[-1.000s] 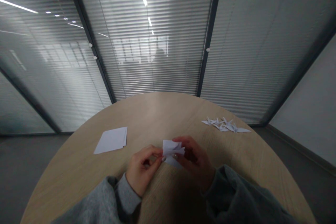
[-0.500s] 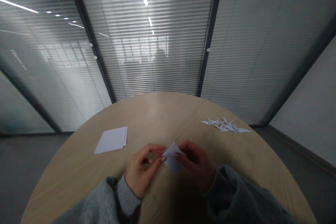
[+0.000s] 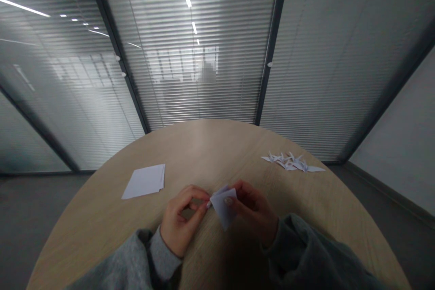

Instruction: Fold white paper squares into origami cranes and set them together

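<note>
A small folded sheet of white paper (image 3: 224, 210) is held between my two hands, just above the table near its front middle. My left hand (image 3: 185, 217) pinches the paper's left corner between thumb and forefinger. On the other side, my right hand (image 3: 254, 210) grips the paper with the thumb lying on its front face and the fingers behind. The layers stand slightly apart at the top edge. My right fingers hide the paper's right side.
A stack of white paper sheets (image 3: 144, 182) lies on the round wooden table (image 3: 207, 145) to the left. Several folded paper cranes (image 3: 292, 162) sit in a cluster at the right. Beyond the table's curved edge stands a glass partition with blinds (image 3: 204, 99).
The paper has turned a little in my hands, and its front flap now lies flatter toward me. My left hand has shifted slightly left. The sheets and cranes have stayed put.
</note>
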`<act>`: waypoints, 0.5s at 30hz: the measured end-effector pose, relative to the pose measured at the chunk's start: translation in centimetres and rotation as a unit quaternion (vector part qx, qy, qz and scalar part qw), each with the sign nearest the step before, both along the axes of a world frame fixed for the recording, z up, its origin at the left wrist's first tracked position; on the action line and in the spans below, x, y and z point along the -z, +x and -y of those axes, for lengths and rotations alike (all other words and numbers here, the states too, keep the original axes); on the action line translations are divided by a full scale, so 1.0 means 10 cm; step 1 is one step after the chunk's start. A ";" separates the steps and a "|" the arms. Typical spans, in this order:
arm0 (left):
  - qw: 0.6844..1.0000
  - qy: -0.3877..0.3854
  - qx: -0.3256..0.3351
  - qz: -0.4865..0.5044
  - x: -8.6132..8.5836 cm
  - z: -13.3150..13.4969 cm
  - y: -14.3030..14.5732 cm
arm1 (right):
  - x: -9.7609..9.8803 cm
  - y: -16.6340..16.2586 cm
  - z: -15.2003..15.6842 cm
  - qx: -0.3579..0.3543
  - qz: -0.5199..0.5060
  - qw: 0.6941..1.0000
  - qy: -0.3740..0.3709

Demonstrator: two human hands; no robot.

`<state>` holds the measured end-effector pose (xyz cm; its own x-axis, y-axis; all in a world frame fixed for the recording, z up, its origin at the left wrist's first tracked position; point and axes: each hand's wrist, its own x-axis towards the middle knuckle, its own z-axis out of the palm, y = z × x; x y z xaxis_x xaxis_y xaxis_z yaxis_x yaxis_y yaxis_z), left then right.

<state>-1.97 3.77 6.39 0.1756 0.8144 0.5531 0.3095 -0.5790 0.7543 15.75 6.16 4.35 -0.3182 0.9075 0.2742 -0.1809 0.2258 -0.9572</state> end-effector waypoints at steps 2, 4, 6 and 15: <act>1.000 0.028 0.001 -0.010 -0.01 0.00 0.00 | 0.01 0.00 0.01 0.016 0.031 0.997 0.070; 0.998 0.052 0.006 -0.029 0.00 0.00 0.00 | 0.01 0.01 0.02 0.057 0.090 0.980 0.169; 0.996 0.070 0.009 -0.049 0.01 0.00 0.00 | -0.01 0.02 0.02 0.100 0.144 0.952 0.252; 0.986 0.107 0.016 -0.123 0.01 0.01 -0.01 | -0.09 0.06 0.06 0.151 0.240 0.870 0.403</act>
<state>-2.08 3.67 6.27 0.3492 0.6749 0.6500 0.4466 -0.7297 0.5178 16.33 5.58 5.30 -0.3523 0.5437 0.7618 0.3806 0.8269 -0.4141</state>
